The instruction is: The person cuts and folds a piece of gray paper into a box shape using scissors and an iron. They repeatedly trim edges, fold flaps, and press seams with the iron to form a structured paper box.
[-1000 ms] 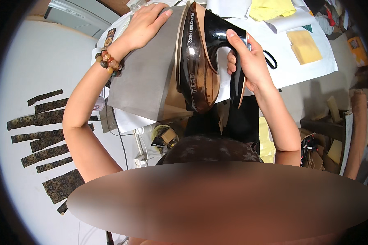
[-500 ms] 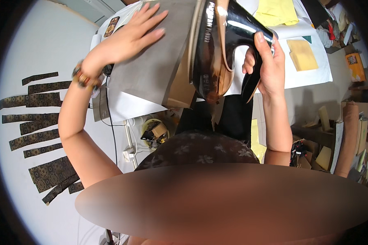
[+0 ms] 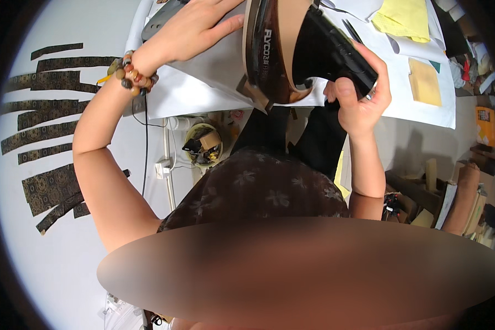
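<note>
My right hand (image 3: pixel 366 99) is wrapped round the black handle of a clothes iron (image 3: pixel 275 55). The iron has a dark brown and copper-coloured body and is tilted, its flat sole side turned to the left. My left hand (image 3: pixel 190 33) lies spread over a grey sheet of material (image 3: pixel 223 66) to the left of the iron; the top edge of the picture cuts off some fingertips. A beaded bracelet (image 3: pixel 135 74) circles my left wrist. I cannot tell whether the iron touches the sheet.
White covering lies over the table (image 3: pixel 390 113). Yellow pieces (image 3: pixel 404 19) and a tan pad (image 3: pixel 425 82) rest at the right. Dark patterned strips (image 3: pixel 55 81) are at the far left. Below the table are a bin (image 3: pixel 203 144) and a hanging cord (image 3: pixel 146 143).
The iron has turned and tilted in my right hand and sits higher in the picture. My left hand is also higher in view, and the whole view has shifted.
</note>
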A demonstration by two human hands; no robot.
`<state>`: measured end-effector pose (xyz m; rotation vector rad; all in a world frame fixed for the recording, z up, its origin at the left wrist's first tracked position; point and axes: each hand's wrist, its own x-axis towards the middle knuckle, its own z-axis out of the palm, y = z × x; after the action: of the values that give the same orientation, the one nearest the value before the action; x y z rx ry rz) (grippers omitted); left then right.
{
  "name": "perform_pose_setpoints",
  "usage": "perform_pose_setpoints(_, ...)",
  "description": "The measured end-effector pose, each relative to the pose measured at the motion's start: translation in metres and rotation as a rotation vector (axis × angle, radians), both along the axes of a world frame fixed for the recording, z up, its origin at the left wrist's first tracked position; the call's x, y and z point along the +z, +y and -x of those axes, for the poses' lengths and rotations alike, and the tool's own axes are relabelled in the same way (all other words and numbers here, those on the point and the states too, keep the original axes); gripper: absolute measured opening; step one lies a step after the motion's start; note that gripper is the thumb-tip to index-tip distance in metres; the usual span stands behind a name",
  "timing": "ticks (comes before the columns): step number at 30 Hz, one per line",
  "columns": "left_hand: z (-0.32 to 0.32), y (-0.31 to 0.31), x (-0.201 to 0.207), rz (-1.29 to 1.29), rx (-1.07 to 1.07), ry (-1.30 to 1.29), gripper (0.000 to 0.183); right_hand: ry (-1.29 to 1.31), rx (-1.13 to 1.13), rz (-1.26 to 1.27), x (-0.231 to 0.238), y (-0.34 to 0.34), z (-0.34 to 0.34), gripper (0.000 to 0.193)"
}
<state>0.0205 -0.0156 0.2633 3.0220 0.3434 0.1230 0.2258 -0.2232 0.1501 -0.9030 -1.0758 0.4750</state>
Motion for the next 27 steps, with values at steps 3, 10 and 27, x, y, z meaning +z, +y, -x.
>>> perform_pose_setpoints(3,0.008,-0.001,0.002,0.017,0.026,-0.051,0.057,-0.056,0.005,0.007,-0.015,-0.009,-0.005,0.057)
perform_pose_setpoints(10,0.128,0.016,-0.038,0.549,0.180,-0.795,0.061,0.122,-0.171,-0.046,-0.033,-0.067,-0.012,0.073)
perform_pose_setpoints(27,0.058,0.068,-0.042,1.318,0.253,-0.644,0.042,0.112,-0.389,-0.022,-0.028,-0.106,-0.024,0.058)
